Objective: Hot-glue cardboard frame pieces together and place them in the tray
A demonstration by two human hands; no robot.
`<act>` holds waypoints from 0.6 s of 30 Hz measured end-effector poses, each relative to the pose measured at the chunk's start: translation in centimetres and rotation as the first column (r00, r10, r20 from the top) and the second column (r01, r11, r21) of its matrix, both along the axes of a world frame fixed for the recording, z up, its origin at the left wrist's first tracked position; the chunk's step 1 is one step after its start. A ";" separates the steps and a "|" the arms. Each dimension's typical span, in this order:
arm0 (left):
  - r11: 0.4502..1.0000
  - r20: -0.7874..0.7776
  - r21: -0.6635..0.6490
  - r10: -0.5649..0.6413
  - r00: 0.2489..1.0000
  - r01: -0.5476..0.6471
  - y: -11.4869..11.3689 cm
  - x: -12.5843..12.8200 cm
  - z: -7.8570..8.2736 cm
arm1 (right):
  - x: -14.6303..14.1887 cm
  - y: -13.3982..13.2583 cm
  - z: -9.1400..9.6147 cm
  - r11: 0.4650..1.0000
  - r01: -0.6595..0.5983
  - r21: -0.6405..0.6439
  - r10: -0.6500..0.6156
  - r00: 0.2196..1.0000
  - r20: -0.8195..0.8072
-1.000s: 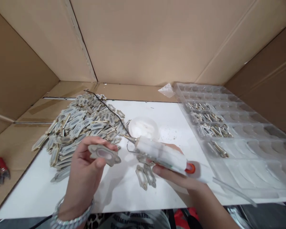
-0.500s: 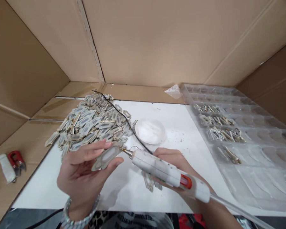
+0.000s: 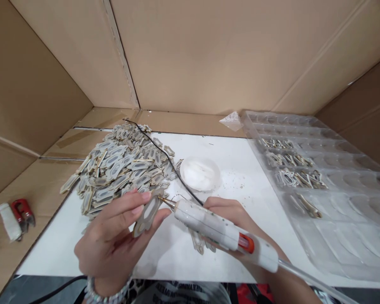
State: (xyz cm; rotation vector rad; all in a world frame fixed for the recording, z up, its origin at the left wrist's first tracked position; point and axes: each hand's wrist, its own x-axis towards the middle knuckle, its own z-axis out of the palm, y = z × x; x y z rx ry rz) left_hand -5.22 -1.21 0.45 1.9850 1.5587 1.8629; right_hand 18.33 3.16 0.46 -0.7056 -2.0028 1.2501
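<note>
My left hand [image 3: 114,236] pinches a flat, grey ornamental plate [image 3: 150,215] with a scalloped outline and an oval centre, held tilted above the white board. In my right hand [image 3: 229,211] is a white glue pen [image 3: 209,223] with an orange trigger and a translucent stick [image 3: 313,278] running out of its back end. Its pointed brass tip meets the upper end of the plate; whether it touches, I cannot tell. Several similar plates [image 3: 198,242] lie partly hidden under the pen. Left of centre spreads a large pile of such plates [image 3: 117,162].
A small white dish [image 3: 200,174] holds white material. On the right lies a clear compartment tray [image 3: 345,194] with several metal pieces in some pockets. Red-handled snips [image 3: 23,213] lie at the far left. A black cord [image 3: 164,154] crosses the board; cardboard walls [image 3: 209,55] surround it.
My left hand has turned the plate to a steeper angle, and its fingers have shifted along the plate's edge. The glue pen has barely moved, its tip still at the plate's upper end.
</note>
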 end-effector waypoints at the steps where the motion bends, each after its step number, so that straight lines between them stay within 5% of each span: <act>1: 1.000 -0.016 0.000 0.012 1.000 -0.012 0.0 0.0 0.1 | 0.0 0.0 0.0 1.000 0.001 -0.006 -0.001 1.000 0.006; 18: 0.998 -0.066 0.032 0.053 0.996 -0.051 0.2 0.4 0.7 | -0.1 -0.1 -0.1 0.999 0.000 0.034 0.000 1.000 0.000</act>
